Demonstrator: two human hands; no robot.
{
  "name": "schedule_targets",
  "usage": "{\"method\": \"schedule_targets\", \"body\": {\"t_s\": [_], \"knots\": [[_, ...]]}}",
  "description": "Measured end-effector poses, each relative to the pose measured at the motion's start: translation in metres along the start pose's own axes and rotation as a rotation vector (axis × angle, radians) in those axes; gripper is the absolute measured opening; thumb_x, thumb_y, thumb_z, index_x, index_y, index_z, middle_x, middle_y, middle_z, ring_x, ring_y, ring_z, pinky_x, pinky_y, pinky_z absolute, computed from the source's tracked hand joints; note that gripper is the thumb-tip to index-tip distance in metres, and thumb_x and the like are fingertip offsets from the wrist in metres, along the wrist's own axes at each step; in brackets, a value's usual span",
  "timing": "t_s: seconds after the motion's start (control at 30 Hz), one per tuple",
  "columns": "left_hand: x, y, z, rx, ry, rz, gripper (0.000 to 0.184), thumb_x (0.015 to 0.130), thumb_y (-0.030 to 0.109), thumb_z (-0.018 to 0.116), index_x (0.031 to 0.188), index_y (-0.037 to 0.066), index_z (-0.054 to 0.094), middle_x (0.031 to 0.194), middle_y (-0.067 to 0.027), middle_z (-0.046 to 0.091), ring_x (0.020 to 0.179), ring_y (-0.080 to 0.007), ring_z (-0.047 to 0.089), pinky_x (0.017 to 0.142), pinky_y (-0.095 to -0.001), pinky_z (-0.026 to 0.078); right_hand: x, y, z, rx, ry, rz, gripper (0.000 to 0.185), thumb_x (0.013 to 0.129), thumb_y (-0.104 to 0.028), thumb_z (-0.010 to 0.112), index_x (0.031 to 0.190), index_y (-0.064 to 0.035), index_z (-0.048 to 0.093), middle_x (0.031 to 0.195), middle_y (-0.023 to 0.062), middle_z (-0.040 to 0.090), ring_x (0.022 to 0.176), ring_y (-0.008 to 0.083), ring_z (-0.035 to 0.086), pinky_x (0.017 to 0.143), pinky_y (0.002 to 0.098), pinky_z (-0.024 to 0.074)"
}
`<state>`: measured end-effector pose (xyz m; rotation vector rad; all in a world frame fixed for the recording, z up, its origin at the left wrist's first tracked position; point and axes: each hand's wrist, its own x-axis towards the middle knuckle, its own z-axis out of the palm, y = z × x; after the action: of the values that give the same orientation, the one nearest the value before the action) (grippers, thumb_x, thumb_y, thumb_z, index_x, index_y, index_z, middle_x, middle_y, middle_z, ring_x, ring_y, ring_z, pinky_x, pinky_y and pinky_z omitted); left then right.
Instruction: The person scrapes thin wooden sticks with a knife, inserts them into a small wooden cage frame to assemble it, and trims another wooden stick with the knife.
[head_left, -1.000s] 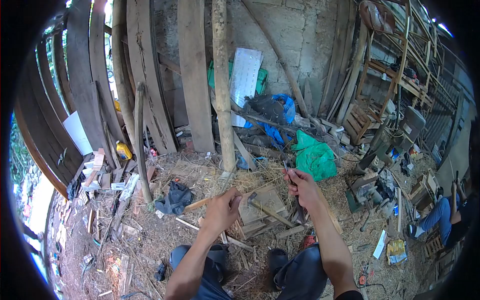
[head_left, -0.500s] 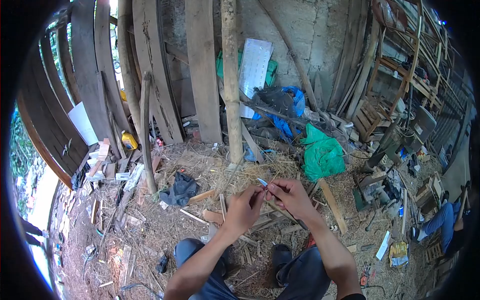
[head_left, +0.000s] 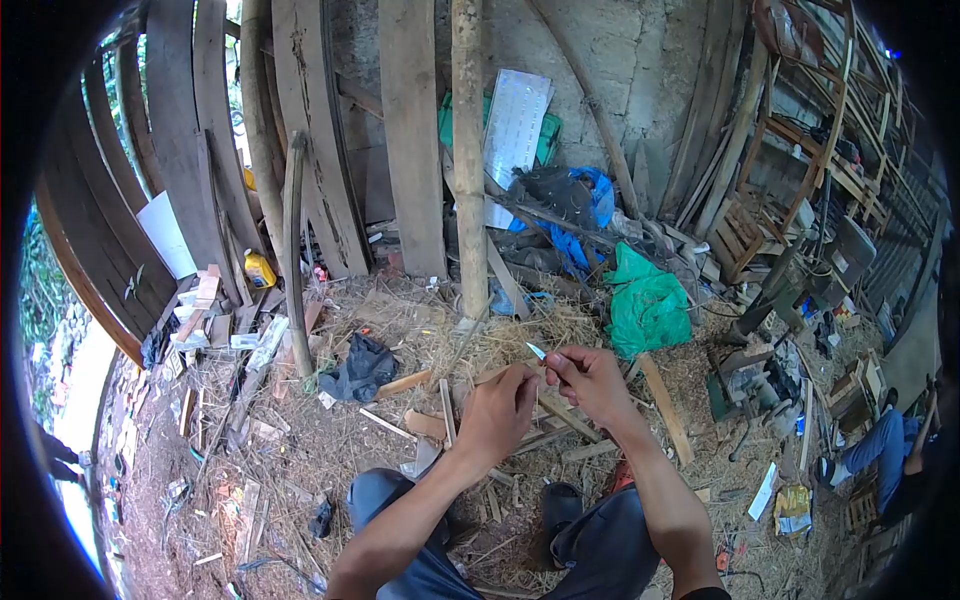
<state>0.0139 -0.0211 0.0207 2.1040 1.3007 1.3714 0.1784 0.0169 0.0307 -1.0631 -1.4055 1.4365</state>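
Note:
My right hand [head_left: 592,383] is closed around a small knife, its thin pale pointed blade [head_left: 537,351] sticking out past the thumb toward the upper left. Its handle is hidden in the fingers. Close beside it, my left hand [head_left: 497,408] has its fingers pinched together, back of the hand facing me. A thin light-coloured sliver seems to show between the hands, too small to name. Both hands are held above the littered ground, in front of my knees.
Wood scraps, straw and shavings cover the ground. A wooden post [head_left: 468,170] stands ahead, with a green plastic bag [head_left: 648,303] to its right and a black plastic bag [head_left: 362,368] to its left. Another person's leg [head_left: 870,445] shows at far right.
My left hand has turned and moved slightly right and down, closer to the right hand. The knife blade has shifted a little right, still in my right hand. The view has tilted slightly.

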Motion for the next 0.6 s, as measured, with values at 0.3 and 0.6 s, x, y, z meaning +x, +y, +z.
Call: {"method": "schedule_targets", "body": {"t_s": [0.3, 0.6], "knots": [[-0.004, -0.008, -0.002, -0.126, -0.047, -0.09, 0.009, 0.086, 0.007, 0.057, 0.088, -0.001, 0.053, 0.072, -0.0184, 0.061, 0.065, -0.0369, 0.06, 0.056, -0.0413, 0.046, 0.004, 0.009, -0.006, -0.05, 0.002, -0.006, 0.021, 0.094, -0.018, 0.053, 0.084, -0.0014, 0.061, 0.059, -0.0025, 0.05, 0.045, 0.003, 0.035, 0.04, 0.02, 0.0251], [-0.008, -0.007, 0.0, 0.198, -0.02, 0.074, 0.01, 0.088, 0.013, 0.055, 0.088, 0.005, 0.05, 0.078, -0.016, 0.058, 0.069, -0.0379, 0.06, 0.055, -0.0448, 0.049, 0.004, -0.005, -0.014, 0.238, 0.095, 0.006, 0.022, 0.094, -0.02, 0.053, 0.089, -0.0003, 0.062, 0.067, -0.0033, 0.051, 0.046, 0.003, 0.036, 0.04, 0.0195, 0.0278]]}}
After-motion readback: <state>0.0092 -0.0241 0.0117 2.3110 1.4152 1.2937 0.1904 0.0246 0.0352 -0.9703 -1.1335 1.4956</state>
